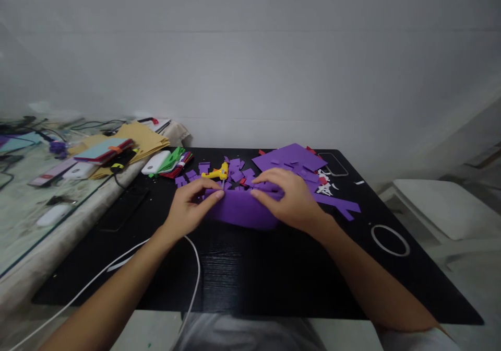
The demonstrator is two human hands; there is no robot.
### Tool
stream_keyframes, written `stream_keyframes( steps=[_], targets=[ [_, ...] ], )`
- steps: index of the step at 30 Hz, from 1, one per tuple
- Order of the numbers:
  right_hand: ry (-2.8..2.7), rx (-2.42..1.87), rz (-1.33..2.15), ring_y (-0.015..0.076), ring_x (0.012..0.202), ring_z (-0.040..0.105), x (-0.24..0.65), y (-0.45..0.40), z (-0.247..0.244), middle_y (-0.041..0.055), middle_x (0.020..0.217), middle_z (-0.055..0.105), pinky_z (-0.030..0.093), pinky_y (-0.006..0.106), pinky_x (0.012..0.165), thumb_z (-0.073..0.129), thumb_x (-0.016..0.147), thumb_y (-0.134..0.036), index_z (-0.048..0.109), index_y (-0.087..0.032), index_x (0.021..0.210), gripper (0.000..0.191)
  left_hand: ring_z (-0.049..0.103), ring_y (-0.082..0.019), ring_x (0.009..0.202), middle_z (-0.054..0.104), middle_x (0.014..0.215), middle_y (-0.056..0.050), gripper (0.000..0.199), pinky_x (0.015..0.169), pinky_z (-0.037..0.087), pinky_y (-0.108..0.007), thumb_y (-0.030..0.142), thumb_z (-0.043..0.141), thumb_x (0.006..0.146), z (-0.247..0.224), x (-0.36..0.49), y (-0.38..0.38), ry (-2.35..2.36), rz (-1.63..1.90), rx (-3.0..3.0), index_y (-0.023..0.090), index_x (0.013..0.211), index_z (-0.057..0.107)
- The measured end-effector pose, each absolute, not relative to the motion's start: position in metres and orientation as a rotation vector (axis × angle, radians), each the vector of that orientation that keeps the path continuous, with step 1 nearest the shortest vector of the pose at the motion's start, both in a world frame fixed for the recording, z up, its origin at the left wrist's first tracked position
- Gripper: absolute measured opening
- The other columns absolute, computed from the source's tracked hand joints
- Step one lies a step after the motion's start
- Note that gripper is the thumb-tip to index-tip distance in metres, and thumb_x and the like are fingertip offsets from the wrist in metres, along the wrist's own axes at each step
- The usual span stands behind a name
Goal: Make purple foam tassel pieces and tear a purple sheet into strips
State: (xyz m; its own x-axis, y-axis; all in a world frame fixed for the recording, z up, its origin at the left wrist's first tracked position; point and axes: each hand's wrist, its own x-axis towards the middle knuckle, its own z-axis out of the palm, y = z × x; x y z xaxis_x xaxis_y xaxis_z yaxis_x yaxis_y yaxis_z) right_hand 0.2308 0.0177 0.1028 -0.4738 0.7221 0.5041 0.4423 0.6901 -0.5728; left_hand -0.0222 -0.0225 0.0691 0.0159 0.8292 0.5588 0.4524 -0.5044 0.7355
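A wide purple sheet (242, 208), paper or thin foam, is held up over the near middle of the black table. My left hand (193, 202) pinches its top edge at the left between thumb and fingers. My right hand (287, 194) grips the same edge further right, its fingers curled behind the sheet. Just beyond the sheet lies a yellow screwdriver-like tool (218, 173) with a thin metal tip pointing toward me. Small purple cut pieces (236, 169) are strewn around it, partly hidden by the sheet and my hands.
Larger purple sheets (291, 158) lie at the back right, beside white scraps (324, 183). Green and red folded strips (174, 161) rest at the back left. A white cable (199, 267) crosses the near left. A white ring (390, 240) lies at the right. A cluttered glass table (23, 205) adjoins on the left.
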Motion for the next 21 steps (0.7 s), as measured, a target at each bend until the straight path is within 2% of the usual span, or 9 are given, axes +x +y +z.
stream_keyframes(
  steps=[3, 7, 10, 14, 17, 19, 21],
  targets=[
    [-2.178, -0.760, 0.628, 0.0211, 0.099, 0.071, 0.210, 0.002, 0.106, 0.0040, 0.103, 0.078, 0.052, 0.035, 0.093, 0.067, 0.092, -0.027, 0.073, -0.023, 0.100, 0.011, 0.067, -0.020, 0.074, 0.076, 0.083, -0.004, 0.012, 0.074, 0.050, -0.030, 0.032, 0.075, 0.086, 0.077, -0.011, -0.030, 1.310, 1.386, 1.996, 0.021, 0.088, 0.079],
    [-2.113, -0.779, 0.838, 0.0154, 0.082, 0.071, 0.199, -0.002, 0.107, 0.0006, 0.087, 0.077, 0.054, 0.028, 0.080, 0.061, 0.093, -0.020, 0.070, -0.021, 0.090, 0.010, 0.058, -0.016, 0.063, 0.071, 0.072, -0.002, 0.016, 0.064, 0.045, -0.027, 0.036, 0.076, 0.083, 0.082, -0.007, -0.032, 1.333, 1.407, 1.878, 0.020, 0.081, 0.079],
    [-2.108, -0.884, 0.990, 0.0135, 0.070, 0.066, 0.207, 0.006, 0.102, -0.0008, 0.074, 0.071, 0.052, 0.025, 0.069, 0.063, 0.089, -0.018, 0.069, -0.019, 0.083, 0.009, 0.055, -0.015, 0.063, 0.068, 0.070, -0.001, 0.019, 0.060, 0.041, -0.025, 0.037, 0.074, 0.083, 0.079, -0.017, -0.028, 1.374, 1.425, 1.771, 0.019, 0.079, 0.077],
    [-2.116, -0.991, 1.190, 0.0140, 0.072, 0.066, 0.233, 0.029, 0.080, 0.0015, 0.079, 0.072, 0.051, 0.025, 0.069, 0.062, 0.088, -0.020, 0.070, -0.018, 0.082, 0.010, 0.052, -0.015, 0.063, 0.065, 0.067, -0.001, 0.024, 0.060, 0.039, -0.024, 0.041, 0.077, 0.077, 0.065, -0.036, -0.018, 1.468, 1.454, 1.538, 0.018, 0.073, 0.074],
    [-2.136, -1.154, 1.281, 0.0162, 0.072, 0.068, 0.253, 0.049, 0.057, 0.0019, 0.075, 0.072, 0.052, 0.027, 0.070, 0.060, 0.086, -0.018, 0.069, -0.017, 0.080, 0.011, 0.050, -0.015, 0.059, 0.062, 0.062, -0.001, 0.026, 0.055, 0.035, -0.023, 0.043, 0.078, 0.071, 0.042, -0.049, -0.010, 1.541, 1.339, 1.366, 0.017, 0.069, 0.073],
    [-2.195, -1.313, 1.168, 0.0179, 0.072, 0.069, 0.261, 0.058, 0.044, 0.0029, 0.074, 0.073, 0.052, 0.028, 0.070, 0.058, 0.084, -0.014, 0.069, -0.017, 0.079, 0.013, 0.048, -0.014, 0.054, 0.061, 0.060, 0.000, 0.026, 0.051, 0.032, -0.023, 0.043, 0.078, 0.070, 0.022, -0.054, -0.007, 1.559, 1.219, 1.316, 0.018, 0.066, 0.072],
    [-2.256, -1.451, 0.838, 0.0195, 0.072, 0.067, 0.262, 0.061, 0.033, 0.0046, 0.075, 0.073, 0.051, 0.031, 0.070, 0.057, 0.086, -0.016, 0.068, -0.017, 0.078, 0.014, 0.046, -0.014, 0.051, 0.058, 0.056, 0.000, 0.026, 0.049, 0.032, -0.023, 0.043, 0.076, 0.071, 0.003, -0.056, -0.007, 1.600, 1.117, 1.348, 0.019, 0.062, 0.069]
  ],
)
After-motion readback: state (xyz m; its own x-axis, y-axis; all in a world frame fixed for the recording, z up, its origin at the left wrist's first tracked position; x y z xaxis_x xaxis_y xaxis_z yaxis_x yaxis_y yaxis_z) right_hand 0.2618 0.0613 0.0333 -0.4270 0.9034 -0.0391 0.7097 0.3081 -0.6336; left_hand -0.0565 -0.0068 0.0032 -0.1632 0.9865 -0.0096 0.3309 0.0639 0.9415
